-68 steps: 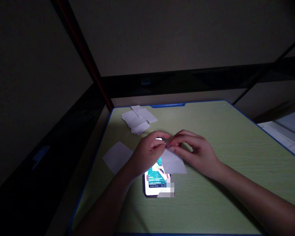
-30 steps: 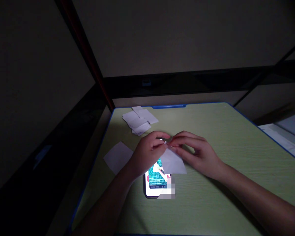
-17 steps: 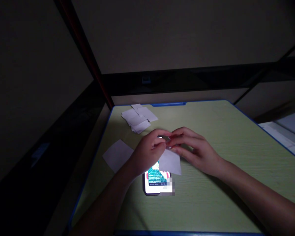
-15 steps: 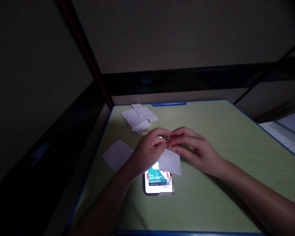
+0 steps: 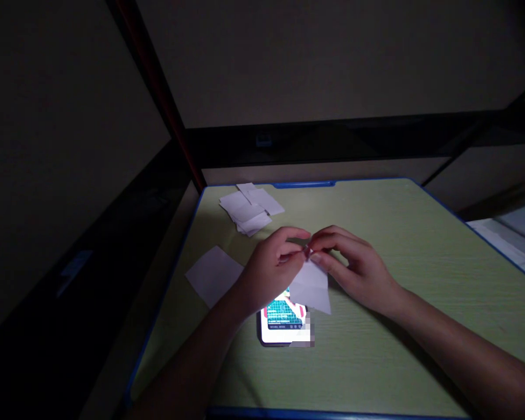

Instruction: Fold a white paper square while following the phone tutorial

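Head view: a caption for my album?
Left hand and right hand hold creased white paper over a glowing rectangular phone on a pale green table.

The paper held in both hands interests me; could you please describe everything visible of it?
The white paper looks thin, with faint creases. Its far end is pinched in the fingertips of the left hand and right hand, which partly hide it. The rest extends toward the person, hiding part of the lit phone; whether they touch is unclear.
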{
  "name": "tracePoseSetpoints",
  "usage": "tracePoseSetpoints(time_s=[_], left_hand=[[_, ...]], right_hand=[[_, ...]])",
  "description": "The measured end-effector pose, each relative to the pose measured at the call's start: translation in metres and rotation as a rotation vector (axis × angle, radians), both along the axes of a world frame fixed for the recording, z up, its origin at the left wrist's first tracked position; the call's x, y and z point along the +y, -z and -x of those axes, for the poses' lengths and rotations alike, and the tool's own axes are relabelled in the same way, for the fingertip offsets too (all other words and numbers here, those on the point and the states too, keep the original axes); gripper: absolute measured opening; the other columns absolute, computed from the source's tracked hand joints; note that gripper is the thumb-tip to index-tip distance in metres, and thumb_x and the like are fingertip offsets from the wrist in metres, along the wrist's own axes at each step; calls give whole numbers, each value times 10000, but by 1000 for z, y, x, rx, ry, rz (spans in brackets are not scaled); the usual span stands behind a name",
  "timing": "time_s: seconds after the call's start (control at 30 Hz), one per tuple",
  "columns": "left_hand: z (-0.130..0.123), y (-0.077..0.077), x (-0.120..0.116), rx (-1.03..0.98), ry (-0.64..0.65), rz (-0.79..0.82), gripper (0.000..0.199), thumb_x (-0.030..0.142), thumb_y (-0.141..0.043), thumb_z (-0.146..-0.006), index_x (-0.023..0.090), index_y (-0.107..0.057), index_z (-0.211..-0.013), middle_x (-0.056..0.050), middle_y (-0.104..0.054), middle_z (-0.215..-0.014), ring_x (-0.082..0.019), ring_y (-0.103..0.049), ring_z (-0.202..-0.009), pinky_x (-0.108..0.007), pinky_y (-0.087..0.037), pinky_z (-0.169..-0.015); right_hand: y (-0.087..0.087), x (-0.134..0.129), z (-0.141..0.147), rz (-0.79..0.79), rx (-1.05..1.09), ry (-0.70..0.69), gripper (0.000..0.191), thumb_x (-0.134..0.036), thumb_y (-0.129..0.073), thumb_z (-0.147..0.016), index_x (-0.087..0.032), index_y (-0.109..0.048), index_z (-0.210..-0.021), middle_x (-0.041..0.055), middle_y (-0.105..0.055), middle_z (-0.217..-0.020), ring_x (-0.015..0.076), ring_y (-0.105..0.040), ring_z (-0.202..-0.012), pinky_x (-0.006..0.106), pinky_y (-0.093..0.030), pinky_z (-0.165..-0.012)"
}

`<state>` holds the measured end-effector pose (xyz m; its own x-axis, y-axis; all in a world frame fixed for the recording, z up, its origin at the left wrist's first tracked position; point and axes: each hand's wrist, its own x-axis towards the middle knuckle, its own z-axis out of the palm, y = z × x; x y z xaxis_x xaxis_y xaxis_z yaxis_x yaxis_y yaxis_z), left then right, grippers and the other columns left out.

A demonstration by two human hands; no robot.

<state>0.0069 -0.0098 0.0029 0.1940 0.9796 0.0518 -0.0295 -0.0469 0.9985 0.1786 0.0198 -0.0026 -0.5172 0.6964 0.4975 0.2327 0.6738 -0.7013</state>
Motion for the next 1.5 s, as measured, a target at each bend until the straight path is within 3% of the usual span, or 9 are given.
tracePoseSetpoints(time_s=[0.57,0.77,0.93,1.17,1.37,1.5], left_hand=[[-1,-3,-1,-30,-15,55,293,147,-559,-773,163,-537,-1065,-47,-688,-833,-117,-615,-675,-220,-449,-575],[1,-3,0,26,-69,43,277,144,-549,-768,170,-535,-1043,-22,-683,-775,-117,-604,-629,-219,-435,-541],[1,0,3,71,-101,-3,247,127,-534,-762,165,-541,-1006,-11,-672,-730,-109,-585,-604,-208,-406,-518],[3,-1,4,103,-134,-11,253,148,-551,-750,169,-549,-1002,-9,-675,-713,-105,-565,-583,-209,-398,-502],[5,-4,6,68,-160,62,247,161,-579,-722,164,-562,-968,-7,-670,-682,-101,-558,-536,-206,-394,-477],[5,-4,6,50,-156,73,241,158,-590,-720,160,-564,-959,-14,-682,-714,-106,-587,-571,-209,-423,-508]], right_hand=[[5,-5,4,73,86,133,46,-224,-612,-854,-198,-596,-887,25,-594,-818,150,-554,-726,295,-455,-636],[1,-4,2,-41,30,23,171,-112,-531,-864,-197,-618,-983,58,-578,-954,181,-565,-899,332,-467,-766],[3,-2,0,-128,-10,5,184,-101,-578,-825,-199,-632,-971,63,-560,-996,186,-557,-948,326,-477,-776],[3,1,-4,-255,-94,51,171,-130,-596,-829,-182,-652,-982,73,-568,-978,189,-573,-923,319,-497,-749],[1,2,-9,-456,-271,88,202,-175,-577,-851,-163,-683,-1022,110,-587,-975,205,-584,-846,340,-507,-689],[-1,1,-9,-438,-277,71,206,-213,-588,-845,-167,-677,-1025,110,-606,-969,214,-591,-850,351,-508,-700]])
